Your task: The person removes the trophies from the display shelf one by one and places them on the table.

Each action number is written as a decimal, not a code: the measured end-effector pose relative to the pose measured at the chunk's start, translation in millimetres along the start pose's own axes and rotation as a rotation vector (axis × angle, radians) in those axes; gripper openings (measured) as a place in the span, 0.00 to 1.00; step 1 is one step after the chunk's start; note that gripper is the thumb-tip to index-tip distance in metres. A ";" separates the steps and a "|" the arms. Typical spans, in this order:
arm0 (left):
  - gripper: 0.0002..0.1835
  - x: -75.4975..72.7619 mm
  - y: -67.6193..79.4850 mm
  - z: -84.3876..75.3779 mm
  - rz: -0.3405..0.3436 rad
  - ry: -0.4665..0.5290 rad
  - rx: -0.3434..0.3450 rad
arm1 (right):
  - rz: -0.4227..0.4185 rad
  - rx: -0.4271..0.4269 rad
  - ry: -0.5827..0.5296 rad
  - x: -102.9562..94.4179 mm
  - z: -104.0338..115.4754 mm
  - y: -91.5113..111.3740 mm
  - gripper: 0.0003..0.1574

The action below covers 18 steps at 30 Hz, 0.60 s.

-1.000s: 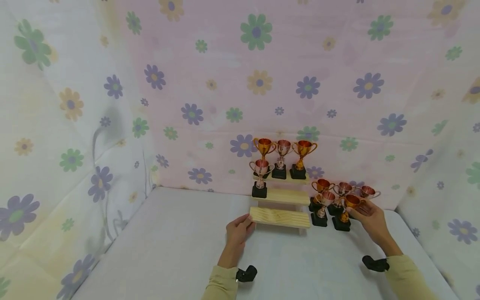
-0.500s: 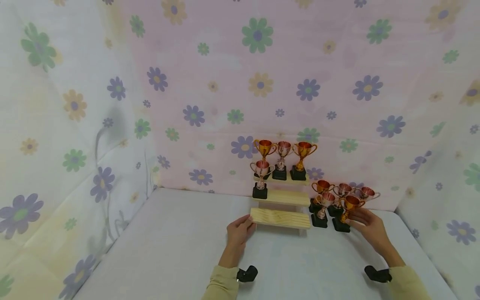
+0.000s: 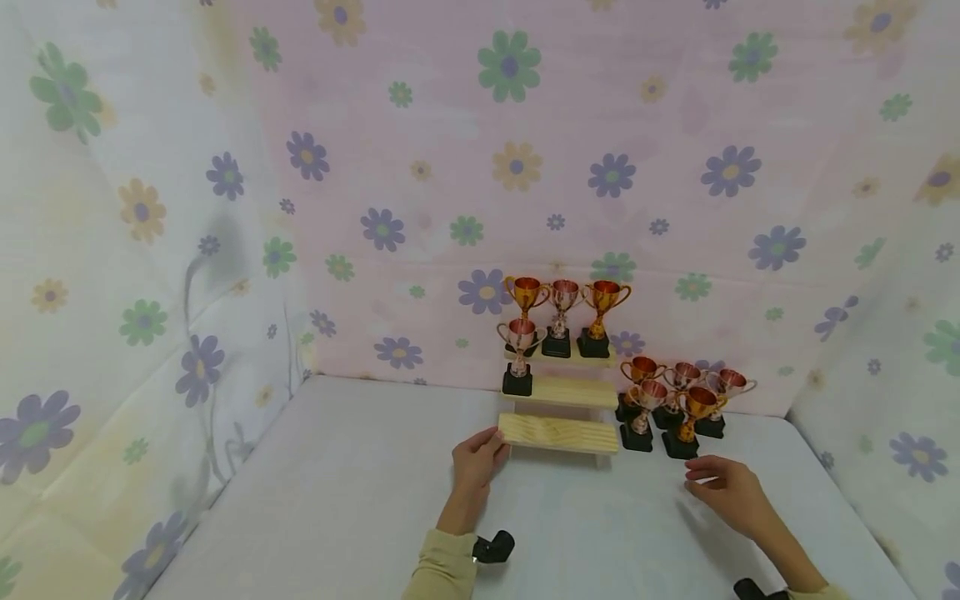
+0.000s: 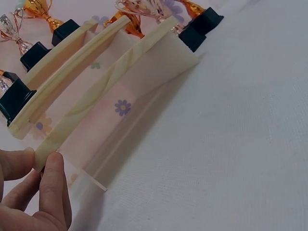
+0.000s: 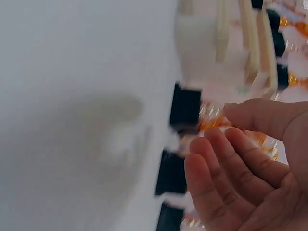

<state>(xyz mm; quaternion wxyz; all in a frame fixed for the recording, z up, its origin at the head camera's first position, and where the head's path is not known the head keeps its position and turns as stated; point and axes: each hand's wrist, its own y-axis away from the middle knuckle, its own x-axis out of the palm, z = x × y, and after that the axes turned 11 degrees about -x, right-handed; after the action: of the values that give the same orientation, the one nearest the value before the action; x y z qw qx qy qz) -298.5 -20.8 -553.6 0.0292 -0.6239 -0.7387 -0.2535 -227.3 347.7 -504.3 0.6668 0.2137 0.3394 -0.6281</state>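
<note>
A three-step wooden stand (image 3: 558,433) is gripped by my left hand (image 3: 474,462) at the left end of its lowest board. In the left wrist view, the thumb and fingers pinch that board's end. Two gold trophies and a pinkish trophy (image 3: 562,297) occupy the top step. Another pinkish trophy (image 3: 521,336) stands at the left of the middle step. My right hand (image 3: 727,492), fingers loosely bent and holding nothing, hovers in front of a gold trophy (image 3: 700,404). The right wrist view shows a gap between thumb and fingers.
Several more trophies, gold and pinkish on black bases, stand close together right of the stand, including a pinkish one (image 3: 648,395) and one farther right (image 3: 730,382). White cloth covers the table (image 3: 360,483). Flower-patterned fabric (image 3: 420,275) hangs behind and at both sides.
My right hand has left the front gold trophy and drawn back toward me. That trophy remains upright on the table. My left hand keeps its grip on the stand.
</note>
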 end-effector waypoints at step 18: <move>0.15 3.4 -3.2 2.0 -0.060 0.016 -0.007 | -0.116 -0.395 -0.185 54.3 114.4 -62.6 0.14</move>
<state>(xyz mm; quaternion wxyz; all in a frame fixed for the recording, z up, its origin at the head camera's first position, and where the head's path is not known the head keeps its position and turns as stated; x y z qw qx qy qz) -301.7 -17.2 -555.2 0.0255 -0.5995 -0.7559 -0.2619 -268.8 221.2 -457.0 0.6866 0.0007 0.4048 -0.6039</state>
